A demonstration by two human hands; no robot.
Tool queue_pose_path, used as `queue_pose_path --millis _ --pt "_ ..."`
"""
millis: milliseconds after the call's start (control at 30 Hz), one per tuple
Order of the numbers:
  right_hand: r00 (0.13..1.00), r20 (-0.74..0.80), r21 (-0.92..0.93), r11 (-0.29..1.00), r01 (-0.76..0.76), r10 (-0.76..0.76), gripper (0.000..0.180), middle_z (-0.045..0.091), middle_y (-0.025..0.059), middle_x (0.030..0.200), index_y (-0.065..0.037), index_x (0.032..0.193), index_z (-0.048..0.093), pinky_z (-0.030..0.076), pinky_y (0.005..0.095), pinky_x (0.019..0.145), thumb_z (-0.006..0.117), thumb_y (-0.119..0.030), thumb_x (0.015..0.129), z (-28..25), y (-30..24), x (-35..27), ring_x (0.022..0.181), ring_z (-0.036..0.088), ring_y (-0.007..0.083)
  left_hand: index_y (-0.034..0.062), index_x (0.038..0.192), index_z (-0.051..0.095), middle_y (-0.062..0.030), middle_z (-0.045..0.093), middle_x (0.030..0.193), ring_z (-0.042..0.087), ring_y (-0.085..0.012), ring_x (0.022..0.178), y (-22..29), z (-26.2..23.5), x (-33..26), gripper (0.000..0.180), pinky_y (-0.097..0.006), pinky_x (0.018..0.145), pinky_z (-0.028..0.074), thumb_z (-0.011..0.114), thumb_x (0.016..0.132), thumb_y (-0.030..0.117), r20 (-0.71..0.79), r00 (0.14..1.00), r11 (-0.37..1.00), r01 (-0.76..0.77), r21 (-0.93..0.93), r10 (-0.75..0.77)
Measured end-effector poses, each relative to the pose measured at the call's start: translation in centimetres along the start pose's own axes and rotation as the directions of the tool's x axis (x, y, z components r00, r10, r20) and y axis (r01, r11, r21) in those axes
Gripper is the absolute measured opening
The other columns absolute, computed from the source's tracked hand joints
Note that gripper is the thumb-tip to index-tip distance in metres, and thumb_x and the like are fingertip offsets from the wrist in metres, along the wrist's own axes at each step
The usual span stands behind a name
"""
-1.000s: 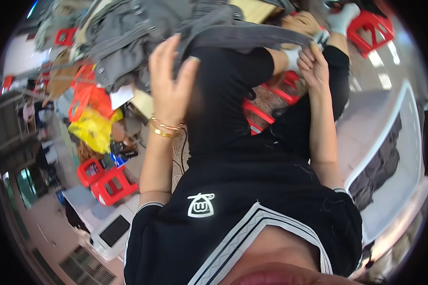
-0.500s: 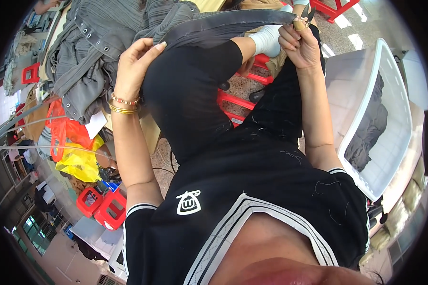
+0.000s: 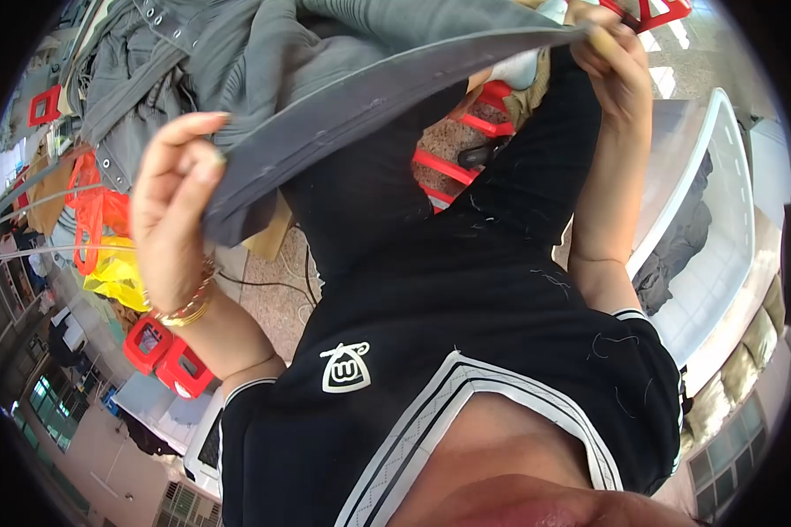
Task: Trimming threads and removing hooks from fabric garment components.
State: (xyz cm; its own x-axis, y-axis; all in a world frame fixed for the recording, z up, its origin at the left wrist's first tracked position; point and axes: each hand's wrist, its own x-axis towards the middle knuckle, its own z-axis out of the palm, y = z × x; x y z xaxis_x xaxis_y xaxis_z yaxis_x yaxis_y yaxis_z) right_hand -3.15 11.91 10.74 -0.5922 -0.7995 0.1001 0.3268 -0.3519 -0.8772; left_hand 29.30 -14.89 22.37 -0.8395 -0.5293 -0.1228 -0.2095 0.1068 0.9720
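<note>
- Head view: a grey strip (image 3: 369, 101) spans the space between the hands, above the person's lap, its whole length drawn out in a shallow curve.
- Right hand (image 3: 620, 66): closed, pinching the strip's far end.
- Left hand (image 3: 171, 202): half-curled at the near end, touching the edge — whether thumb and fingers grip it, I cannot tell.
- Beyond the strip, a grey garment (image 3: 185, 75) with metal eyelets (image 3: 176, 32) lies bunched in folds. As I judge it, only the strip is spread out and in hand; the folded bulk is not, and which parts of it are finished does not show.
- Pale threads (image 3: 547, 279) lie on the black top (image 3: 501, 325); their source is unclear.
- To the right, a white tub (image 3: 721, 237) contains dark grey cloth (image 3: 677, 246) — done or waiting, I cannot tell.
- Farther left sit an orange bag (image 3: 105, 211), a yellow bag (image 3: 114, 272) and red stools (image 3: 185, 369), all apart from the hands.
</note>
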Motion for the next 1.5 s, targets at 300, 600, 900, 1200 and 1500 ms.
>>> queue_pose_path --millis 300,600,900,1200,1500 --pt "0.999 0.006 -0.485 0.874 -0.038 0.047 0.028 0.053 -0.0012 0.095 -0.002 0.119 0.052 0.04 0.0207 0.072 0.057 -0.006 0.092 10.2 4.2 -1.1 0.082 0.049 0.0069 0.0 0.123 0.052 0.0045 0.053 0.085 0.045 -0.0018 0.077 -4.6 1.5 -0.8 0.032 -0.015 0.07 0.033 0.057 0.092 0.003 -0.09 0.994 0.996 0.057 -0.075 -0.063" --pt "0.907 0.327 -0.65 0.633 0.42 -0.266 0.041 0.058 0.0054 0.08 -0.006 0.114 0.067 0.04 0.0278 0.063 0.075 -0.005 0.074 13.5 3.4 -1.1 0.071 0.053 0.0183 -0.0018 0.122 0.056 -0.0008 0.061 0.098 0.055 -0.005 0.091 -5.4 2.0 0.0 0.031 -0.018 0.085 0.04 0.058 0.092 0.004 -0.142 0.989 0.997 -0.058 -0.05 0.05" --pt "0.919 0.337 -0.659 0.645 0.387 -0.207 0.042 0.057 0.0061 0.082 -0.007 0.116 0.066 0.041 0.0269 0.063 0.076 -0.007 0.075 13.7 3.7 -0.9 0.071 0.053 0.0188 0.0004 0.118 0.058 0.0029 0.054 0.091 0.049 -0.003 0.082 -5.7 2.2 0.2 0.028 -0.015 0.075 0.037 0.06 0.09 0.005 -0.191 0.982 0.997 -0.006 -0.077 -0.009" --pt "0.897 0.385 -0.654 0.622 0.431 -0.218 0.041 0.056 0.0057 0.083 -0.007 0.115 0.067 0.04 0.0281 0.065 0.076 -0.009 0.075 13.7 3.7 -0.4 0.074 0.053 0.0183 0.0007 0.117 0.058 0.0034 0.054 0.089 0.048 -0.0028 0.08 -5.8 2.3 0.2 0.027 -0.015 0.074 0.037 0.061 0.09 0.005 -0.195 0.981 0.997 -0.012 -0.077 -0.003" --pt "0.912 0.373 -0.629 0.677 0.383 -0.169 0.04 0.056 0.0042 0.083 -0.007 0.113 0.068 0.039 0.0271 0.067 0.076 -0.008 0.075 13.5 3.8 -0.1 0.076 0.053 0.017 0.001 0.117 0.059 0.0041 0.054 0.087 0.047 -0.002 0.079 -5.9 2.5 0.3 0.027 -0.015 0.072 0.036 0.061 0.09 0.005 -0.195 0.981 0.995 -0.029 -0.092 0.011"
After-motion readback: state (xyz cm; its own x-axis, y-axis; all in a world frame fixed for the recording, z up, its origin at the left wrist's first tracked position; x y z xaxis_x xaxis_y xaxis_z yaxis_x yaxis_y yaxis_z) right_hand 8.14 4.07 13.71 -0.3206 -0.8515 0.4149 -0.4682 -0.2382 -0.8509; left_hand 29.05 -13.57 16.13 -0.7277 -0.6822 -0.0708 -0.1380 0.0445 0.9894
